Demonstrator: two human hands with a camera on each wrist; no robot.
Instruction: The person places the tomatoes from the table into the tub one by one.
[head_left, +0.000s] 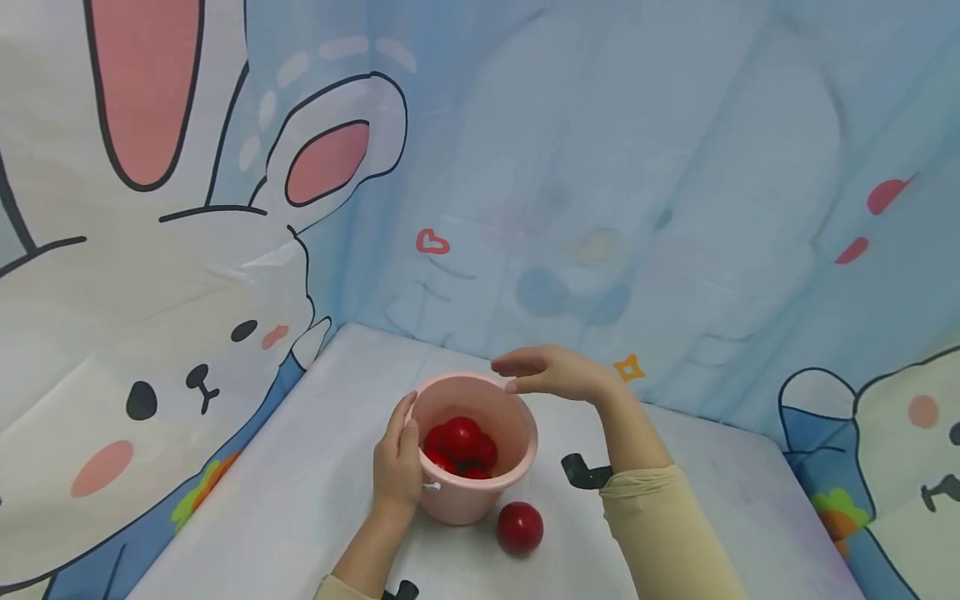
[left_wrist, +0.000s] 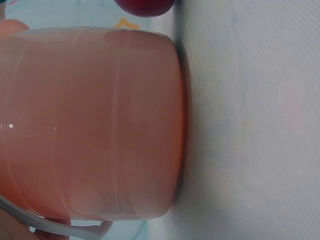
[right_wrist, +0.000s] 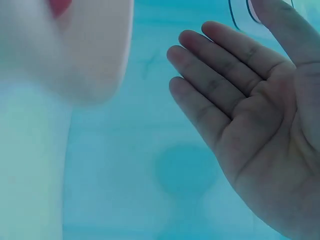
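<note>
A pale pink bucket (head_left: 462,503) stands on the white-covered table with several shiny red, apple-like fruits (head_left: 461,437) inside. My left hand (head_left: 399,471) holds its left side, fingers along the outer wall and thumb near the rim. Much of the left wrist view is filled by the bucket wall (left_wrist: 100,125), with a grey handle (left_wrist: 55,226) at the lower left. Beyond the bucket's right rim, my right hand (head_left: 558,375) hovers with extended fingers and nothing in it. Its bare palm shows in the right wrist view. One more red fruit (head_left: 520,528) lies on the table, just right of the bucket's base.
The white tabletop (head_left: 300,500) ends at the back against a blue cloth backdrop (head_left: 675,250) printed with cartoon rabbits. Dark camera mounts show at both wrists, one of them a black piece (head_left: 583,472) by the right sleeve.
</note>
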